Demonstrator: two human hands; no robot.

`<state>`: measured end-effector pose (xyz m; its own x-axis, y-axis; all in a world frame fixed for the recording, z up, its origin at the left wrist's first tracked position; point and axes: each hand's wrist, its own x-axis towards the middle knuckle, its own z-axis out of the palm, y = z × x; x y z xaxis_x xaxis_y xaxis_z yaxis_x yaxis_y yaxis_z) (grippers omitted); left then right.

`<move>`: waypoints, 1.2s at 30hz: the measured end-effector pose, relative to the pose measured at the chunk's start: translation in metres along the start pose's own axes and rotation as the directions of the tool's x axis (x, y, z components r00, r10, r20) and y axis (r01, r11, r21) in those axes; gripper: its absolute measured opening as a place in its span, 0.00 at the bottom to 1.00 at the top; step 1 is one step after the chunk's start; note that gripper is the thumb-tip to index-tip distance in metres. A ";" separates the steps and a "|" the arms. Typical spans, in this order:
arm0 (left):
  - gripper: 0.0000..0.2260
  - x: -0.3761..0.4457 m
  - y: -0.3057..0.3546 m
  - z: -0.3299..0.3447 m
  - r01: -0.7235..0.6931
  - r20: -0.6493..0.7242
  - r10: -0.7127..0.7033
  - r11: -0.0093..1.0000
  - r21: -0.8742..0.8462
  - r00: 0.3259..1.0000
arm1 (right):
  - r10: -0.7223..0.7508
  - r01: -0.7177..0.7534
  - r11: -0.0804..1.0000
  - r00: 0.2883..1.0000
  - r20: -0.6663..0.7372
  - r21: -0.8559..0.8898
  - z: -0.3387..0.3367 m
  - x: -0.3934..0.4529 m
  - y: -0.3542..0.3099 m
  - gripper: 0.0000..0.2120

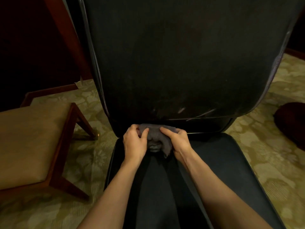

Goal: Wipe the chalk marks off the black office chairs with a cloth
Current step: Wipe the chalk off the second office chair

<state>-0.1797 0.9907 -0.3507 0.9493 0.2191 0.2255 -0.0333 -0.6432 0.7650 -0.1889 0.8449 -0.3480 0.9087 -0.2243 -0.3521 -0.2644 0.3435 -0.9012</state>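
While both hands, left and right, pinch the bunched cloth, refold to a clean face before wiping the chalk.

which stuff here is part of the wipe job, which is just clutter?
Job: cloth, gripped by left hand and right hand; black office chair; chalk marks low on its backrest.

Clutter: wooden stool; dark object on the carpet, far right.

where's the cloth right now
In the head view the grey cloth is bunched at centre frame, gripped between the left hand and right hand, above the rear of the black chair seat just below the backrest.
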 end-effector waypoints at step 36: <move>0.11 0.010 0.071 0.028 0.508 0.233 -0.720 0.189 -0.841 0.654 | 0.182 0.026 0.721 0.957 -0.226 0.693 0.042 -0.003 -0.019 0.11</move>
<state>-0.1633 0.9265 -0.3113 0.7175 0.4352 -0.5439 0.2127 0.6066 0.7660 -0.1727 0.8772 -0.3189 0.7485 -0.3580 -0.5582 0.0572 0.8735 -0.4835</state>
